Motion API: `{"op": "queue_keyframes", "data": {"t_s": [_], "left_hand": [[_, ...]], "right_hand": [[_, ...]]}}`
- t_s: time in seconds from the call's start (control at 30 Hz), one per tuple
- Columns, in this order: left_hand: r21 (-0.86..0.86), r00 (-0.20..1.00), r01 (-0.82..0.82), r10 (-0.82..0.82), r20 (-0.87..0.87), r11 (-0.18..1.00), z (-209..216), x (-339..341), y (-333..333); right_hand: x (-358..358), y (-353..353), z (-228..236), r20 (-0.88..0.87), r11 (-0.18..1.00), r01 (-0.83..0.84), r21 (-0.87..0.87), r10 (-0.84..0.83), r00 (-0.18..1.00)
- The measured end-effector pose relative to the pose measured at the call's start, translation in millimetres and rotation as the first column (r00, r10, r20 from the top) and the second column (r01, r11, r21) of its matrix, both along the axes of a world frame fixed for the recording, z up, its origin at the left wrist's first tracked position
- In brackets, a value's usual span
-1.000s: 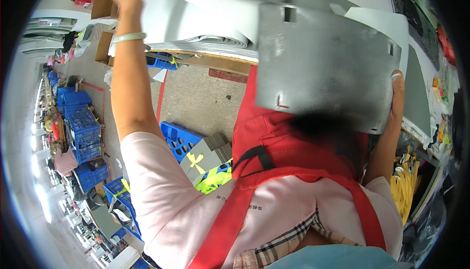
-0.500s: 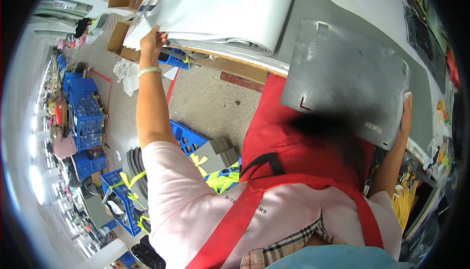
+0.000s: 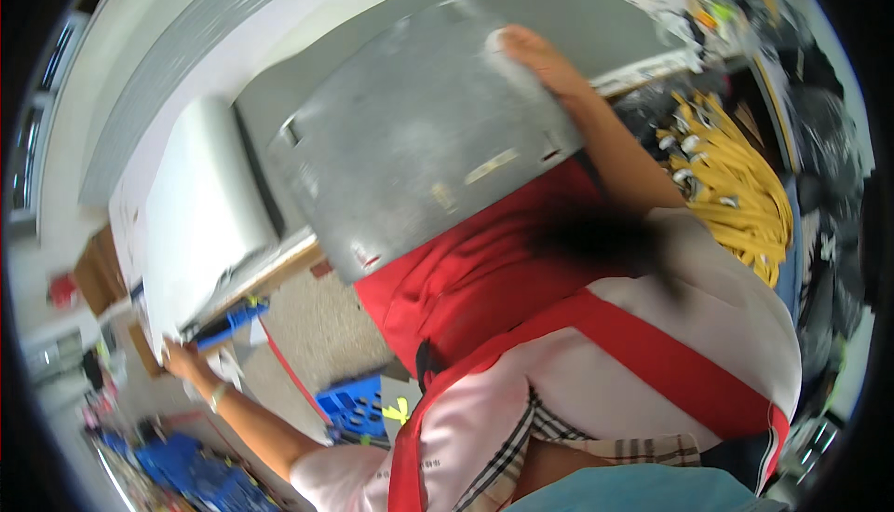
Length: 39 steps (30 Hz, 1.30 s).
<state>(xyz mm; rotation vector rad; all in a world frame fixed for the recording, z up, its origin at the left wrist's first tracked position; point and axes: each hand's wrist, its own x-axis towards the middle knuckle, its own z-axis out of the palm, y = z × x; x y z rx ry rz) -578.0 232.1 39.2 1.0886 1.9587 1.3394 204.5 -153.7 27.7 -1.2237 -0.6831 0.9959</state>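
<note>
One grey panel (image 3: 419,130) spans from my red apron (image 3: 484,251) over the table edge (image 3: 275,274). It looks stiff, moderately light and smooth enough to slip; I'd take it by opposite edges. My right hand (image 3: 545,63) grips its upper right edge. My left hand (image 3: 182,363) meets one white sheet's (image 3: 205,214) corner; I can't tell whether it's gripping. Around: one grey sheet (image 3: 582,13), one blue crate (image 3: 349,405), yellow straps (image 3: 740,200) too bunched to count.

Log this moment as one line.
left hand: at white sheet, left end, grip unclear | right hand: holding grey plate | grey plate: overlaps grey sheet in view | yellow straps: at right
</note>
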Motion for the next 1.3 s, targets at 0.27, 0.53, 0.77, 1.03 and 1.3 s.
{"op": "queue_keyframes", "data": {"t_s": [0.27, 0.53, 0.77, 1.03, 1.3], "left_hand": [[0.314, 0.801, 0.598, -0.545, -0.246, 0.737, 68, 219, -89], [0.145, 0.457, 0.889, -0.816, -0.354, 0.434, 90, 372, -191], [0.136, 0.174, 0.981, -0.949, -0.264, 0.142, 99, 490, -242], [0.053, -0.014, 0.998, -0.961, -0.278, -0.029, 60, 625, -272], [-0.082, -0.272, 0.950, -0.669, -0.692, -0.301, 34, 715, -329]], "right_hand": [[-2, -16, 20, -0.196, 0.995, -0.007, 0.103, 0.027, 0.980], [-5, -23, 24, -0.276, 0.985, 0.107, 0.135, -0.067, 0.959], [14, -70, 28, -0.020, 0.999, 0.042, 0.030, -0.041, 0.999], [73, -240, 58, -0.096, 0.738, 0.632, 0.236, -0.630, 0.771], [178, -405, 40, -0.457, 0.457, 0.828, 0.325, -0.691, 0.561]]}}
